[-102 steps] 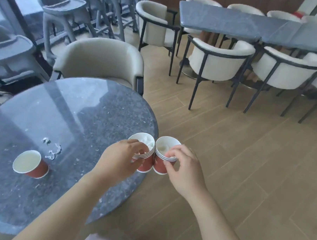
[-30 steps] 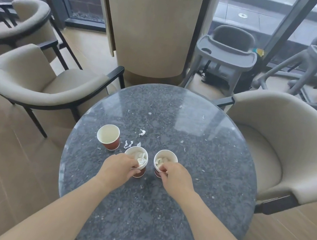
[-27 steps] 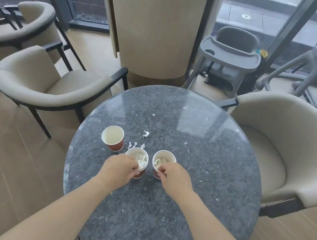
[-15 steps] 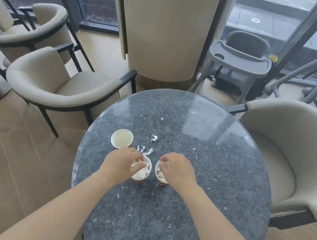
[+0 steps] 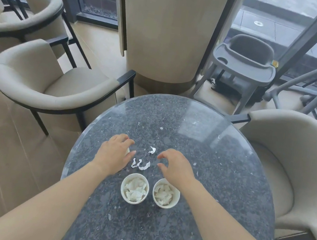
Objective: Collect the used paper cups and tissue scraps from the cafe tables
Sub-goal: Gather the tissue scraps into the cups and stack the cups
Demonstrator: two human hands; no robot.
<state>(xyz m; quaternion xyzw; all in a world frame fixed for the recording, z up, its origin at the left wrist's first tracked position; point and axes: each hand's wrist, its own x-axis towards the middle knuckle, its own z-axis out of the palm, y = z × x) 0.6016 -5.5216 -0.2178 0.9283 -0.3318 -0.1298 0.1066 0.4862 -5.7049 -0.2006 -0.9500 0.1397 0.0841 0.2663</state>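
Two paper cups stuffed with tissue stand side by side on the round dark stone table (image 5: 218, 169): the left cup (image 5: 134, 188) and the right cup (image 5: 166, 193). Neither hand touches them. My left hand (image 5: 115, 154) hovers over a third cup (image 5: 127, 151), hiding all but a sliver of its white rim. Whether it touches that cup is unclear. My right hand (image 5: 175, 168) is beyond the right cup, fingers loosely curved and holding nothing. Between my hands lie white tissue scraps (image 5: 140, 164) and another scrap (image 5: 151, 150).
Small white crumbs dot the tabletop. A beige armchair (image 5: 42, 85) stands at the left of the table and another armchair (image 5: 293, 169) at the right. A round pillar (image 5: 166, 29) and grey high chairs (image 5: 244, 64) stand behind the table.
Both hands have let go of the two filled cups, which now stand on the table. The hands moved forward, the left over the third cup, the right toward the scraps.
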